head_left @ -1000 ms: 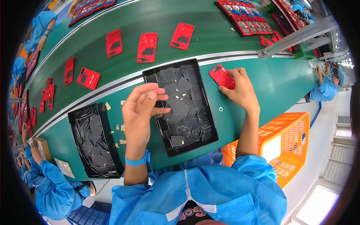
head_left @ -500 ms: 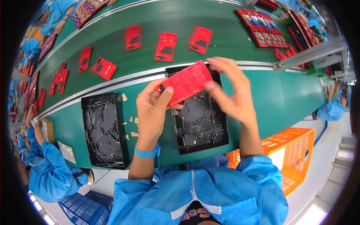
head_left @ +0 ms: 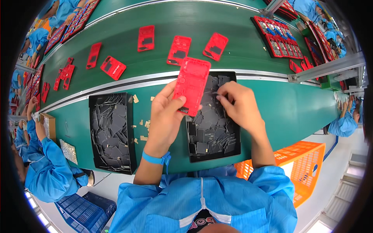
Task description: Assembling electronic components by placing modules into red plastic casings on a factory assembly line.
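Note:
My left hand grips a red plastic casing, its moulded inner side up, thumb pressed on the lower part. The casing is tilted above the left part of a black box. Thin dark grey rectangular pads lie heaped in that box. Over the box's far right part, my right hand is closed in a pinch, thumb and forefinger together. Something thin shows at these fingertips, too small to make out clearly.
A second black box of grey pads stands left, with small beige pieces scattered beside it. Several red casings lie on the green belt beyond the metal rail. An orange crate stands at the right; co-workers sit farther off.
My left hand has turned the red casing more upright. My right hand has left the casing's edge, dropped toward the pads and closed into a pinch. Casings on the belt have shifted slightly right.

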The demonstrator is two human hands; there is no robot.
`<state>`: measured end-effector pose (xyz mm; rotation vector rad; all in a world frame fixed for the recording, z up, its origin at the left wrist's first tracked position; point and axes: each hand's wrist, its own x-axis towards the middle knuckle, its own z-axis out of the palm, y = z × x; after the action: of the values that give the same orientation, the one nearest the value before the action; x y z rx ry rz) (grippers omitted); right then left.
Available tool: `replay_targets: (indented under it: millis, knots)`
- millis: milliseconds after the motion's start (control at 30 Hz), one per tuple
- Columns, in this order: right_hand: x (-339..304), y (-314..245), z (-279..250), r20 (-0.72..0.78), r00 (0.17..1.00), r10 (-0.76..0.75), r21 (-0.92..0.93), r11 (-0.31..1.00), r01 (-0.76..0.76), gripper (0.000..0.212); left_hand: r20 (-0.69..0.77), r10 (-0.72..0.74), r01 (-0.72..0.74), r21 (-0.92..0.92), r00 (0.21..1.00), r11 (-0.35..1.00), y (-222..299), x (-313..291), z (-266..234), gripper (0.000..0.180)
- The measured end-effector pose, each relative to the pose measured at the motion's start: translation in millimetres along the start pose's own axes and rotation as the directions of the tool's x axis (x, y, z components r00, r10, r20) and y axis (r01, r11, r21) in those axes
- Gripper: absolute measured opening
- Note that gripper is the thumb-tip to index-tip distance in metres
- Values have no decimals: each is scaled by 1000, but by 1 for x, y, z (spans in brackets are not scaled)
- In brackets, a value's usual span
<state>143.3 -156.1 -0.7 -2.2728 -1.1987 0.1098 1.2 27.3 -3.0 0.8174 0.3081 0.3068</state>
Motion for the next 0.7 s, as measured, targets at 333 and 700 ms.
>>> replay_targets:
  millis: [333,700]
  knots:
    - [12,-25,-3,-254,946,200,883,447,143,24,-171,78,-84,-29,982,996,-3,0,0,32]
    - [9,-18,10,-420,888,-186,539,737,409,24,-86,110,-110,9,990,994,-5,0,0,33]
